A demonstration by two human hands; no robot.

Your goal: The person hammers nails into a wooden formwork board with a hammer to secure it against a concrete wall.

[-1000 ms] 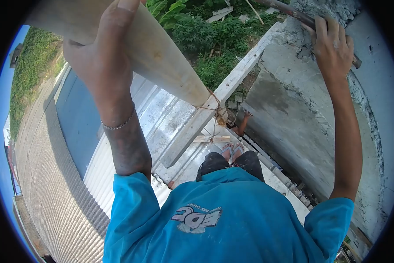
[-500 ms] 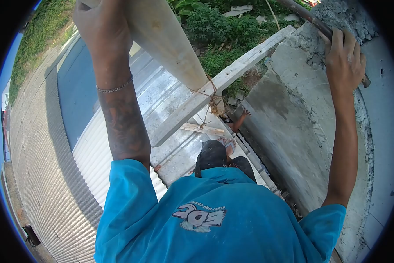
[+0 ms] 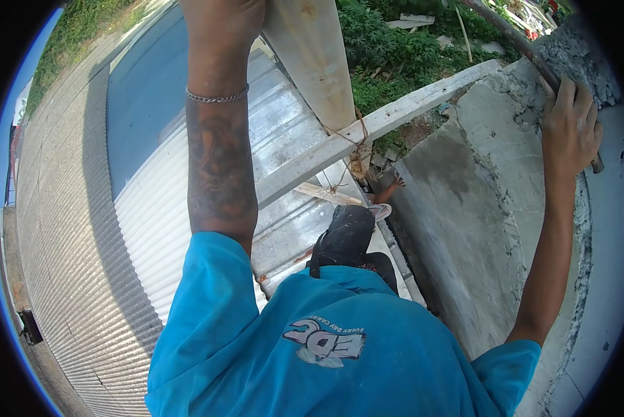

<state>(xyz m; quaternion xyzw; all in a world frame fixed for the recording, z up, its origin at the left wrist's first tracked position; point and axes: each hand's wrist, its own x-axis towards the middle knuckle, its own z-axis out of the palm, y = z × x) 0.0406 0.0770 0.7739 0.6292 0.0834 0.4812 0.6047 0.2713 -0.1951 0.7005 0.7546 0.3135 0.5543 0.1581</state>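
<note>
My left hand is raised at the top edge beside a broad, pale post. Its fingers are cut off, so their grip is hidden. My right hand has its fingers wrapped over a dark metal bar, which slants across broken concrete. Between my arms a whitish wooden beam crosses the foot of the post. Thin, rusty-looking ties bind the two there. My bent leg in dark trousers is below the beam.
Corrugated roofing spreads on the left, beside a blue panel. Shiny metal sheets lie under the beam. A concrete slab wall borders a narrow dark gap on the right. Green plants grow beyond.
The view has shifted, so the post, beam and bar appear farther right and lower. My left hand has gone farther out at the top. My right hand stays on the metal bar.
</note>
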